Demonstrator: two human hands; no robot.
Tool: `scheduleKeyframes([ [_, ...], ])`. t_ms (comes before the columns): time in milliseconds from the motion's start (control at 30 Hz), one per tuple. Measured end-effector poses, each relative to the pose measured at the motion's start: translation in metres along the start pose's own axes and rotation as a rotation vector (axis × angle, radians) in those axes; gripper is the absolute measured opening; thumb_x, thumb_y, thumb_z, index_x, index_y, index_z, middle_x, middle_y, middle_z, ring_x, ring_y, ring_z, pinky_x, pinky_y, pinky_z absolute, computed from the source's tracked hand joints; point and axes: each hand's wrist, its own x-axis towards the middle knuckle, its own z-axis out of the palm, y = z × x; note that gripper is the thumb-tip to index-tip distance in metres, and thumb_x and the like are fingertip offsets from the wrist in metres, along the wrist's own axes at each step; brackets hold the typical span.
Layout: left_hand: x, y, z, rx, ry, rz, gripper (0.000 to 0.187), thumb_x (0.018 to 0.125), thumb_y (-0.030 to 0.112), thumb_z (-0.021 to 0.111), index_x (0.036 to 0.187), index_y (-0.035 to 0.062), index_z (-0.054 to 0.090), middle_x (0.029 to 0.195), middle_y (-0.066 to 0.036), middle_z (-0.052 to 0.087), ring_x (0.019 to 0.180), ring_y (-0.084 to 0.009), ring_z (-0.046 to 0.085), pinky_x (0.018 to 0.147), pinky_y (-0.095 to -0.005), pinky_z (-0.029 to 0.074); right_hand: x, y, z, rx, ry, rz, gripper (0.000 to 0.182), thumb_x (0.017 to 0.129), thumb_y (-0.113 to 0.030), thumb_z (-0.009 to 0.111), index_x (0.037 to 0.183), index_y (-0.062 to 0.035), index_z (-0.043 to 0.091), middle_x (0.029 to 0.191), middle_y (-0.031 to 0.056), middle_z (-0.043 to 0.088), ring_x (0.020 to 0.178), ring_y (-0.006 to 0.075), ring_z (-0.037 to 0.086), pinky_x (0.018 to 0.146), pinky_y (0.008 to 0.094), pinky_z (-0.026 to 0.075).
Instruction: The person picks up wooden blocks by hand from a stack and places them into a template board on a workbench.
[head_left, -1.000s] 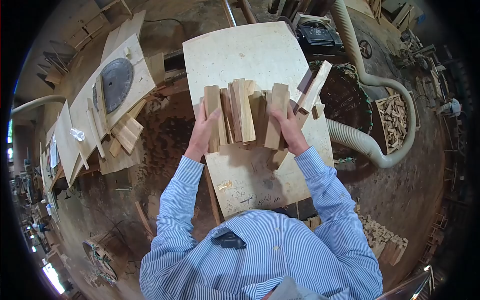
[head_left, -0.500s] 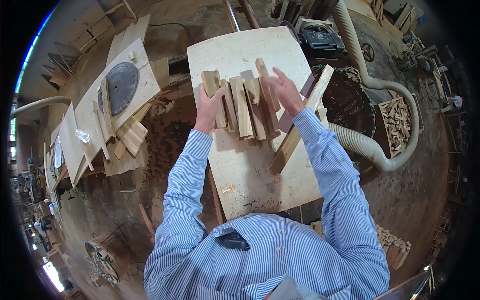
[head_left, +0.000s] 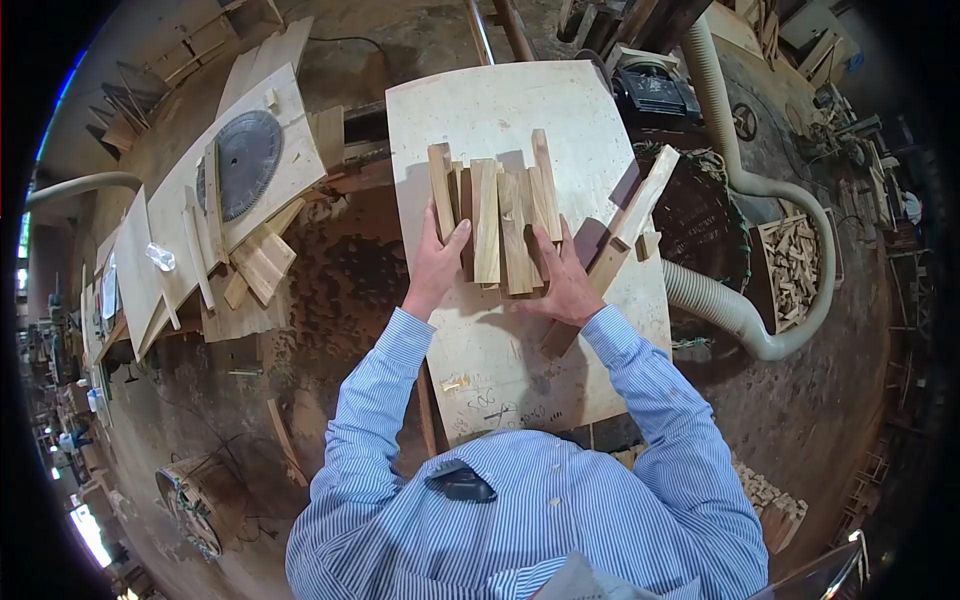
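Though uneven, blocks (head_left: 487, 222) lengthwise forward.

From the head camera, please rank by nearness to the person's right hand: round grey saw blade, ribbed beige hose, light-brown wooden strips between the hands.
1. Light-brown wooden strips: touching the right hand.
2. Ribbed beige hose: to its right.
3. Round grey saw blade: far left.

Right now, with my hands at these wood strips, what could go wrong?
The unevenly lined-up wood strips might slip apart if your left hand and right hand push unequally. Your right hand could also bump the pale piece to its right, which seems to overhang the board and might fall.
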Motion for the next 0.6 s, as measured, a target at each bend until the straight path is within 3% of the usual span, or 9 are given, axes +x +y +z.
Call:
scheduleKeyframes([
  [33,-0.001,0.003,0.005,-0.004,-0.001,0.002,0.083,0.108,0.034,0.063,0.165,-0.0070,0.018,0.162,-0.024,0.042,0.146,-0.0285,0.049,0.121,-0.0369,0.038,0.001,0.003,0.001,-0.004,0.000,0.001,0.149,0.058,-0.058,0.100,0.171,-0.0217,0.011,0.167,0.0434,0.002,0.155,0.0611,0.019,0.125,0.0612,0.032],
  [133,0.004,0.006,0.013,-0.042,0.070,-0.019,0.076,0.111,0.027,0.060,0.166,-0.0040,0.019,0.161,-0.017,0.043,0.144,-0.0225,0.047,0.120,-0.0344,0.038,0.021,0.004,-0.003,-0.080,-0.019,-0.011,0.144,0.057,-0.041,0.104,0.170,-0.0212,0.016,0.165,0.0458,0.007,0.153,0.0609,0.024,0.124,0.0576,0.037],
  [200,0.012,0.002,0.013,0.026,0.110,0.013,0.081,0.109,0.031,0.062,0.165,-0.0089,0.018,0.162,-0.026,0.042,0.148,-0.0316,0.046,0.123,-0.0375,0.036,0.036,0.001,-0.007,-0.045,0.011,-0.006,0.139,0.058,-0.027,0.104,0.169,-0.0207,0.021,0.162,0.0486,0.012,0.149,0.0618,0.032,0.121,0.0544,0.042],
  [233,0.018,0.001,0.012,0.027,0.107,0.014,0.081,0.109,0.031,0.062,0.165,-0.0089,0.018,0.162,-0.026,0.042,0.148,-0.0316,0.046,0.123,-0.0375,0.036,0.047,0.004,-0.007,-0.045,0.014,-0.004,0.139,0.058,-0.027,0.104,0.169,-0.0207,0.021,0.162,0.0486,0.012,0.149,0.0618,0.032,0.121,0.0544,0.042],
  [300,0.036,-0.001,0.007,0.046,0.130,0.040,0.081,0.108,0.030,0.061,0.165,-0.0094,0.017,0.162,-0.027,0.043,0.148,-0.0328,0.047,0.122,-0.0376,0.036,0.074,0.010,-0.007,-0.085,0.068,-0.024,0.132,0.062,-0.025,0.101,0.168,-0.0171,0.022,0.162,0.0468,0.017,0.138,0.0634,0.046,0.114,0.0548,0.050],
  [367,0.055,-0.006,-0.001,0.064,0.102,0.072,0.081,0.108,0.030,0.060,0.165,-0.0092,0.019,0.162,-0.027,0.043,0.148,-0.0329,0.046,0.122,-0.0375,0.036,0.095,0.010,-0.014,-0.105,0.058,-0.013,0.132,0.063,-0.027,0.100,0.168,-0.0171,0.020,0.161,0.0479,0.018,0.137,0.0644,0.046,0.113,0.0548,0.051],
  [500,0.060,-0.006,-0.003,0.006,0.088,-0.001,0.079,0.108,0.032,0.060,0.165,-0.0080,0.023,0.163,-0.027,0.042,0.150,-0.0325,0.044,0.124,-0.0372,0.034,0.103,0.026,-0.018,-0.120,-0.043,-0.037,0.142,0.061,-0.044,0.100,0.170,-0.0189,0.013,0.164,0.0467,0.010,0.145,0.0627,0.038,0.118,0.0535,0.047],
  [567,0.057,-0.006,-0.003,0.017,0.109,0.021,0.079,0.108,0.031,0.059,0.165,-0.0076,0.021,0.163,-0.028,0.042,0.151,-0.0338,0.043,0.124,-0.0375,0.034,0.081,0.021,-0.025,0.014,-0.072,-0.090,0.152,0.055,-0.055,0.101,0.171,-0.0192,0.010,0.167,0.0438,0.000,0.152,0.0628,0.025,0.122,0.0534,0.041],
  [600,0.056,-0.010,-0.003,0.013,0.115,0.016,0.079,0.108,0.031,0.059,0.165,-0.0076,0.021,0.163,-0.028,0.042,0.151,-0.0338,0.043,0.124,-0.0375,0.034,0.070,0.027,-0.016,-0.043,-0.028,-0.179,0.157,0.053,-0.061,0.101,0.172,-0.0196,0.008,0.169,0.0406,-0.007,0.157,0.0609,0.011,0.125,0.0564,0.035],
])
